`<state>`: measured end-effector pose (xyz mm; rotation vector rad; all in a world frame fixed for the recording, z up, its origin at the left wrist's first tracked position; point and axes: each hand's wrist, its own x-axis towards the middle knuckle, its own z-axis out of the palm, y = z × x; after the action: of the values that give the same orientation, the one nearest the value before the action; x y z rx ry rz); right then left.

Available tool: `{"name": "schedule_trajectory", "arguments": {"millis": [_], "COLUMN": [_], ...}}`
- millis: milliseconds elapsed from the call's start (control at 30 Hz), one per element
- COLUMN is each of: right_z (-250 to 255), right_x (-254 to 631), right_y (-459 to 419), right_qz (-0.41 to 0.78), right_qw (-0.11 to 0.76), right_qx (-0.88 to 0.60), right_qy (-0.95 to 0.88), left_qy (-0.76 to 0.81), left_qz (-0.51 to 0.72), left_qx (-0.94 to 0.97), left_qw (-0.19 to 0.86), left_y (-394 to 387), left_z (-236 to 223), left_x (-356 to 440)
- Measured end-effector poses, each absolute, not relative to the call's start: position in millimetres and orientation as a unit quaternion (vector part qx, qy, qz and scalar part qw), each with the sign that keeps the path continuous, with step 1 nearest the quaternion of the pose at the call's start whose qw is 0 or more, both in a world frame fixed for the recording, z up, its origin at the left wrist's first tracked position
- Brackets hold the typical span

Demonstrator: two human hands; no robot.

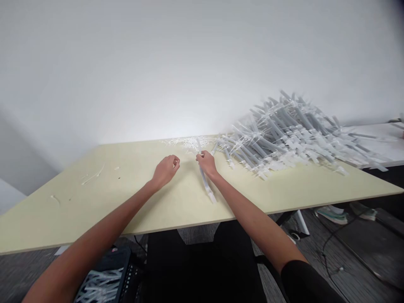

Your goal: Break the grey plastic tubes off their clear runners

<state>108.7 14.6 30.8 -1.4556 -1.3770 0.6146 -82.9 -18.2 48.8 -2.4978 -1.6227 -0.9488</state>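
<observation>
My right hand (206, 164) is closed on a grey plastic strip (204, 179), just left of the heap of strips (284, 134). Left hand (166, 170) curled shut, further left of the heap, nothing visible in it. Risk: the strip's upper end snagging the heap; a rightward pull could drag strips loose.

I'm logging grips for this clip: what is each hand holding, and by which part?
The right hand grips a long pale plastic strip near its upper end; the left hand, curled, shows nothing held.
</observation>
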Motion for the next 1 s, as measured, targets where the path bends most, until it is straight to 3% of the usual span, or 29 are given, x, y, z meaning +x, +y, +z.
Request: {"name": "schedule_trajectory", "arguments": {"millis": [167, 367, 633, 867, 1000], "right_z": [42.2, 44.8, 32.3, 10.9, 5.5], "right_x": [112.4, 119.2, 123.2, 132.6, 137.3], "right_y": [12.4, 14.5, 37.3, 46.7, 43.9], "right_qz": [0.424, 0.546, 0.555, 0.465, 0.494], "right_qw": [0.594, 0.623, 0.596, 0.609, 0.609], "right_qx": [-0.507, -0.434, -0.458, -0.506, -0.478], "right_qy": [-0.459, -0.354, -0.357, -0.397, -0.394], "left_qy": [-0.632, -0.648, -0.618, -0.575, -0.587], "left_qz": [-0.23, -0.215, -0.228, -0.185, -0.182], "left_qx": [-0.738, -0.73, -0.752, -0.796, -0.786], "left_qw": [-0.042, -0.014, 0.009, 0.038, 0.07], "left_y": [82.1, 115.5, 103.4, 88.2, 63.7], "left_z": [13.3, 0.3, -1.9, 0.6, -3.6], "left_x": [-53.1, -36.1, -47.6, -44.6, -51.8]}}
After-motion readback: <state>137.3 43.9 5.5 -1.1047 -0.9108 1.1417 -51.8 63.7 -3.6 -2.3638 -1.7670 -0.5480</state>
